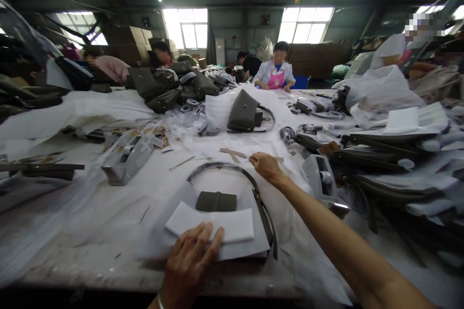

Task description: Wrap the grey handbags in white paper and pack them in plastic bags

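Observation:
My left hand (194,260) lies with fingers stretched out on a folded white foam sheet (232,226), pressing it onto a handbag wrapped in white paper (250,248). Above the foam, a dark olive flap or small pouch with a strap (216,201) shows. The bag's handle (224,165), partly in clear wrap, arches away from me, and a buckled strap (266,217) hangs at its right side. My right hand (266,166) reaches past the handle, fingers curled closed beside some brown paper strips (232,153). What is between its fingers is hidden.
Grey tape dispensers stand left (128,159) and right (321,176). An olive handbag (244,111) sits upright farther back. Bags are piled at the back left (174,84) and stacked with foam at right (395,147). Across the table works a person in a pink apron (276,78).

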The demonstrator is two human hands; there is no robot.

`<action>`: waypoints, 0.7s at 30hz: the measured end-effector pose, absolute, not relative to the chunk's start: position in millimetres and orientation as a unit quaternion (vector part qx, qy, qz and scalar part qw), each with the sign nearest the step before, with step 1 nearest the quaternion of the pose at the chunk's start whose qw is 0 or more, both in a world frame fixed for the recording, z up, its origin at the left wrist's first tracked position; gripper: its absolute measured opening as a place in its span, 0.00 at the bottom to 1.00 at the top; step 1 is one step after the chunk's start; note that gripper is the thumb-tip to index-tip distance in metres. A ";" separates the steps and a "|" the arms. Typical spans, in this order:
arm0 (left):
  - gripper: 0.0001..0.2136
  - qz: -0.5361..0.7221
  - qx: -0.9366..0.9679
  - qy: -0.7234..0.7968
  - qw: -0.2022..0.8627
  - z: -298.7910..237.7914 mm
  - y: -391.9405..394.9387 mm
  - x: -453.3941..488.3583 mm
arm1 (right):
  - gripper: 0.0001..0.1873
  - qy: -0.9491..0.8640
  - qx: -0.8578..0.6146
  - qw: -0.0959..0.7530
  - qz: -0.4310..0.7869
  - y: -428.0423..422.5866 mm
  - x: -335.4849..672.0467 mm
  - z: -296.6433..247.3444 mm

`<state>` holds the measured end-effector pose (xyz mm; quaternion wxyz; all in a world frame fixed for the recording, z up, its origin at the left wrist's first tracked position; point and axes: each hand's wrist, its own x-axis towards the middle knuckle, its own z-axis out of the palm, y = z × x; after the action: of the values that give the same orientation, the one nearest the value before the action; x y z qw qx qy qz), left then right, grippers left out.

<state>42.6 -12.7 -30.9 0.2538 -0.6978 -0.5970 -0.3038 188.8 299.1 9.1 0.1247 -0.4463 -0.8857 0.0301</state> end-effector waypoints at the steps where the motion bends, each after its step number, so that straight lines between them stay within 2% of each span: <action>1: 0.19 -0.301 -0.697 -0.600 0.254 -32.7 -12.6 43.5 | 0.15 -0.889 -0.441 0.114 0.041 301.4 179.2 10.2; 12: 0.17 -0.260 -0.700 -0.610 0.264 -38.9 -13.8 46.8 | 0.17 -0.873 -0.479 -0.011 0.091 336.0 98.5 -10.2; 21: 0.19 -0.294 -0.676 -0.626 0.255 -39.8 -6.7 43.5 | 0.14 -0.879 -0.464 0.015 0.112 327.5 114.9 -0.4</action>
<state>43.5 -6.7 -39.8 0.2546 -0.6759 -0.6262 -0.2937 114.9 327.5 -0.4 0.0146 -0.4641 -0.8786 0.1117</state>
